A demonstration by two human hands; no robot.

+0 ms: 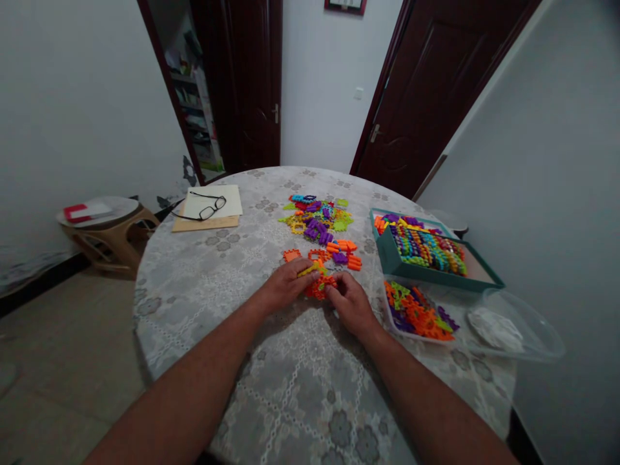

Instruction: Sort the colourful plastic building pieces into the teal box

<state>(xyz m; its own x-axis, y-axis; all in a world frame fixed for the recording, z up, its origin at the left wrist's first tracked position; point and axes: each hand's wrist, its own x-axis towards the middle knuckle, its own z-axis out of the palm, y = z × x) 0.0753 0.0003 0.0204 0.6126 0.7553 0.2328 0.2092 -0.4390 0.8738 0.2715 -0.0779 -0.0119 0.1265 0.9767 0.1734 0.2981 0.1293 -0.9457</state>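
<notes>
My left hand (287,283) is closed on a yellow plastic building piece (310,270), fingers toward the middle of the table. Against it my right hand (352,303) pinches an orange-red toothed building piece (320,287). The two pieces touch between my hands; whether they are joined I cannot tell. Just beyond my fingers lie a flat orange square piece (292,255), orange cylinder-shaped pieces (341,247) and a small purple piece (340,258). Farther back is a mixed pile of purple, yellow, green and blue pieces (317,216).
On the right, a teal box (436,276) holds rows of coloured pieces. Nearer me sits a clear plastic tub (387,316) of loose pieces, beside a clear lid (537,329) with a crumpled white bag (495,329). Glasses (213,208) rest on papers (231,197) at the left.
</notes>
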